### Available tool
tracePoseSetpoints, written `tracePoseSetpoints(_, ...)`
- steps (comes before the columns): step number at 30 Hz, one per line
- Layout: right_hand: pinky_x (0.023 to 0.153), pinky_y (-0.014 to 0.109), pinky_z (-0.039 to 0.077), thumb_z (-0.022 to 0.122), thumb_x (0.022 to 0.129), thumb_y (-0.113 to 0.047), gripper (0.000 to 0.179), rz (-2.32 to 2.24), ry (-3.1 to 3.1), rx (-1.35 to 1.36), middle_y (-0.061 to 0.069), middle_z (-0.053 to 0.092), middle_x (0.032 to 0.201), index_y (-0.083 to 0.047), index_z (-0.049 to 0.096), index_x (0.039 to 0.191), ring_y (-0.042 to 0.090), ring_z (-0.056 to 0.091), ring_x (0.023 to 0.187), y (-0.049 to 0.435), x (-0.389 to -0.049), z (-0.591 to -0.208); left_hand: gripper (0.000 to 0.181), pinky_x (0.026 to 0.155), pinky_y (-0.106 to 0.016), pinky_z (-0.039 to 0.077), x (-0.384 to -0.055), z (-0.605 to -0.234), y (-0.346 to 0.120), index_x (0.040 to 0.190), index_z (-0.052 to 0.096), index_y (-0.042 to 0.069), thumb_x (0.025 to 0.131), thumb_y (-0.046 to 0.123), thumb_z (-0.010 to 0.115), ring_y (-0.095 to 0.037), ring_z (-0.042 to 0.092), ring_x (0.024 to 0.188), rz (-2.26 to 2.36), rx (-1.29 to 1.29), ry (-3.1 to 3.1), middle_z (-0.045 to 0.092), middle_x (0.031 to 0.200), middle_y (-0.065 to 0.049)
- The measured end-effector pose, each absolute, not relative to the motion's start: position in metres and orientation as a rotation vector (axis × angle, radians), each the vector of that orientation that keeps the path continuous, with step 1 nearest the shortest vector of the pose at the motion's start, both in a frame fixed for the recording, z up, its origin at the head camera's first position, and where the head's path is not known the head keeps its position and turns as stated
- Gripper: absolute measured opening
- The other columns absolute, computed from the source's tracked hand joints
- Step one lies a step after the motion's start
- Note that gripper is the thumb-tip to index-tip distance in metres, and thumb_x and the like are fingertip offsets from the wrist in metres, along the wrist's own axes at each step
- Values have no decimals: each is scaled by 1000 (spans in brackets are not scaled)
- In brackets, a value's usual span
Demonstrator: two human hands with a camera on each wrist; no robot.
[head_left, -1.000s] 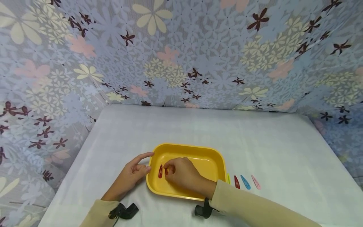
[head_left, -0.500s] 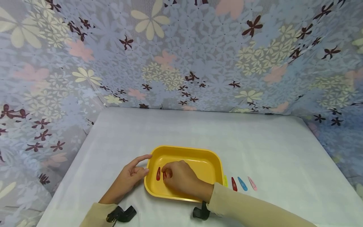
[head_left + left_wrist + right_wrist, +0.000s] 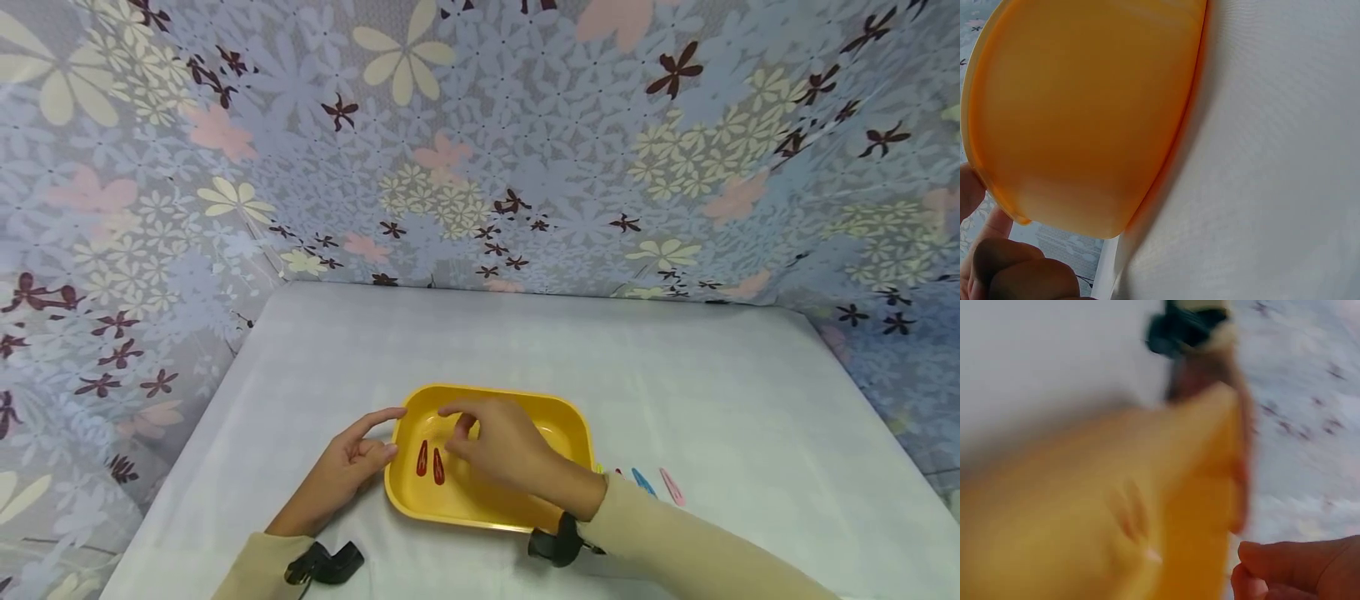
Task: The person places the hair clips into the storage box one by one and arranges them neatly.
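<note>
Two red snap hair clips, a left one and a right one, lie side by side in the left part of a yellow tray. My right hand hovers over the tray, right of the clips, its thumb and index finger apart with nothing visible between them. My left hand touches the tray's left rim with index finger and thumb, its other fingers bent. In the left wrist view the tray's outer wall fills much of the picture. The right wrist view is blurred; the right hand's fingers show at lower right.
Right of the tray lie a blue hair clip and a pink one. A red clip and a yellow-green clip there are mostly hidden by the right sleeve. A flowered cloth hangs behind the white-covered table.
My right hand has let go of the right red clip and drawn up and to the right, its thumb and index finger parting. The left hand stays at the rim.
</note>
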State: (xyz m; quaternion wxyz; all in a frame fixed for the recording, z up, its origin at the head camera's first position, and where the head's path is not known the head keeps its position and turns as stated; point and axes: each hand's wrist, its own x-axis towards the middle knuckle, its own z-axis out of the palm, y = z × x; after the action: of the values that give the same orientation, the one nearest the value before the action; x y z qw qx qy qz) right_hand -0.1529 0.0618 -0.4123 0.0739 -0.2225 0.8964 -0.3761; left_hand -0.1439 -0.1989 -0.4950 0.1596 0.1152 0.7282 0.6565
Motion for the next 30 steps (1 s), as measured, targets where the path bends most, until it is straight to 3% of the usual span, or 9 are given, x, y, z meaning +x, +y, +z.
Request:
tracePoseSetpoints(6, 48, 25, 43, 80, 90, -15, 33, -1229, 2793, -684, -11, 66, 84, -17, 73, 122, 9, 51, 51, 109, -154, -369, 50, 51, -21, 34, -145, -494, -196, 150, 48, 20, 103, 27, 65, -10, 36, 51, 1869, 308, 2085, 43, 61, 0)
tracePoseSetpoints(12, 47, 27, 42, 78, 92, -14, 31, -1213, 2869, -549, -7, 68, 91, -22, 73, 121, 13, 53, 53, 170, -143, -348, 50, 51, -22, 35, -145, -493, -196, 150, 48, 20, 103, 26, 65, -10, 36, 51, 1874, 305, 2073, 43, 62, -2)
tracePoseSetpoints(24, 46, 29, 41, 75, 94, -38, 31, -1171, 2834, -119, -1, 71, 102, -24, 73, 122, 18, 53, 52, 262, -111, -397, 50, 51, -24, 35, -143, -491, -196, 150, 47, 18, 103, 24, 63, -11, 37, 51, 1874, 315, 2084, 43, 61, -1)
tracePoseSetpoints(30, 48, 30, 41, 74, 95, -37, 39, -1251, 2766, 77, 5, 67, 102, -16, 71, 128, 19, 53, 54, 288, -95, -427, 51, 52, -22, 35, -142, -493, -197, 150, 48, 17, 103, 24, 65, -10, 37, 52, 1872, 299, 2085, 43, 61, 1)
